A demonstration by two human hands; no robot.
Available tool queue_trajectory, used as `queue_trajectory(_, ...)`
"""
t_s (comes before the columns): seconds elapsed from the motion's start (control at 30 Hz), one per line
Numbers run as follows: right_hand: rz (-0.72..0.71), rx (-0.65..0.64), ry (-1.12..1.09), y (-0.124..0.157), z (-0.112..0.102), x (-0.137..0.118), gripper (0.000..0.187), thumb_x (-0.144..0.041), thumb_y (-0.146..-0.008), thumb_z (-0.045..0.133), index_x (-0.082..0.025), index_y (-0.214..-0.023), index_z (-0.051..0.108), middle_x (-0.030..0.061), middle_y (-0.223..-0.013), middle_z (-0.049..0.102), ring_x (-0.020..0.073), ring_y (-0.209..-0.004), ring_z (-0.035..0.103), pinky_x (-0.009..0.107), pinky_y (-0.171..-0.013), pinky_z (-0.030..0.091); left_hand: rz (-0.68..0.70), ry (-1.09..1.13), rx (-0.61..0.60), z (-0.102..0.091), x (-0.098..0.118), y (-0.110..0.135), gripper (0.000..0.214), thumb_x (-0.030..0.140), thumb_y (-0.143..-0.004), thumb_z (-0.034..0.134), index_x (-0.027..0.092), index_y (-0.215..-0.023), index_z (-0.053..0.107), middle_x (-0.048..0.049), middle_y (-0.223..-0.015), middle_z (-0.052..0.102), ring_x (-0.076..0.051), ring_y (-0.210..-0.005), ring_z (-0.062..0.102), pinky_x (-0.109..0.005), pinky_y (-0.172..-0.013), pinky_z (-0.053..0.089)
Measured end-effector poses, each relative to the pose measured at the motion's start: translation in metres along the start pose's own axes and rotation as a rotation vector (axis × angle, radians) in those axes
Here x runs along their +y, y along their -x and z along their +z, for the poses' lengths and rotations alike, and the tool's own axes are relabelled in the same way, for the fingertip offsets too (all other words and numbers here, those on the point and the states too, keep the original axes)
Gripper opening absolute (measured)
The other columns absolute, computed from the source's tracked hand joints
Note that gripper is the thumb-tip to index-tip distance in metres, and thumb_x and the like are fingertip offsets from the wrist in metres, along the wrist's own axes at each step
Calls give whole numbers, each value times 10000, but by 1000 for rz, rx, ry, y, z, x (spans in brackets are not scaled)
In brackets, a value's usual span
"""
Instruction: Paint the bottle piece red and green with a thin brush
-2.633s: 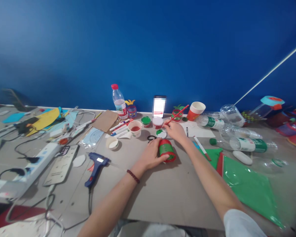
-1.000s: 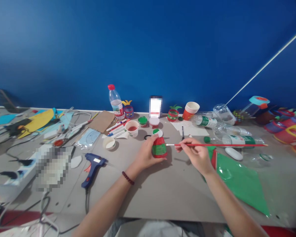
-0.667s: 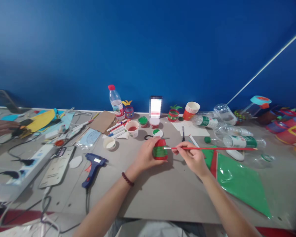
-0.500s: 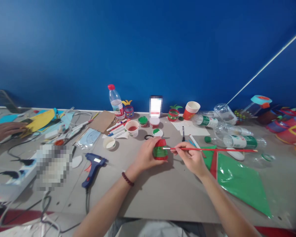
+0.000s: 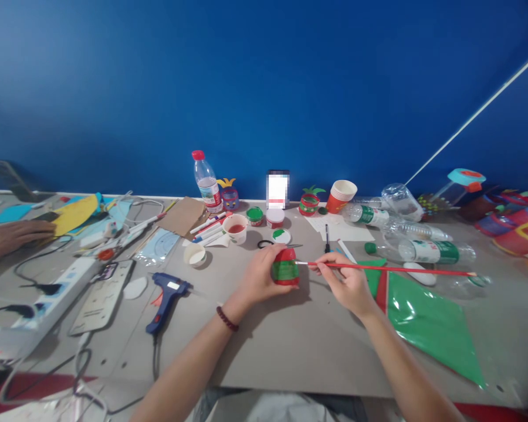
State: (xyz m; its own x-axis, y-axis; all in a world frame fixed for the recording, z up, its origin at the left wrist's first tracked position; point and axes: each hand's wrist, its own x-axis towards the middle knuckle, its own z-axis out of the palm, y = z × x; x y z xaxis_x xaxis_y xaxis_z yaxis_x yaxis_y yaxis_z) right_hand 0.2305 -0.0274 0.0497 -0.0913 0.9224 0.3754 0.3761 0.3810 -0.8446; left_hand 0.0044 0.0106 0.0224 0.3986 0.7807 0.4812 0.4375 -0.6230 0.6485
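I have the left hand wrapped around the left side of the red-and-green container, thumb along its near end, over the desk. Whether the container rests on the surface or sits slightly tilted, I can't tell from here. On the container's right, my right hand pinches a red paintbrush close to its bristle end.

What I judge matters most is how brush and container meet: the brush's long axis runs sideways, almost square to the container's, which points away from me. The bristles reach the container's right edge at its green band; actual contact is too fine to make out. The left hand is nearer, already on the container, while the right stands just apart from it.

Just beyond the container lies a white lid with green paint on it, and farther back to its left, a green paint pot. Well left of the container is a blue glue gun.
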Motion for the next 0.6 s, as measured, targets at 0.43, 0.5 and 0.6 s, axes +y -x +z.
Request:
queue_trajectory(0.43,13,50,-144,0,3,-2,189,-373,-946,584,-205,-883,643,54,-829,700,183,-726,720,293,-679,618,12,-33,14,1,0,0,835,416,-626,868,234,-1339,472,-118,-1304,617,-317,-1202,591,-470,-1014,485)
queue_trajectory(0.5,-1,14,-130,1,8,-5,184,-368,-952,573,-206,-900,643,59,-839,706,190,-740,721,298,-678,615,14,-41,5,2,2,0,829,407,-628,862,236,-1342,476,-120,-1305,618,-322,-1208,590,-477,-1022,480)
queue_trajectory(0.6,-21,-26,-59,3,11,-6,169,-350,-963,550,-213,-924,640,64,-866,714,200,-758,719,310,-681,606,9,-44,-2,4,3,-1,826,405,-632,851,239,-1351,479,-124,-1309,616,-330,-1215,587,-485,-1030,475)
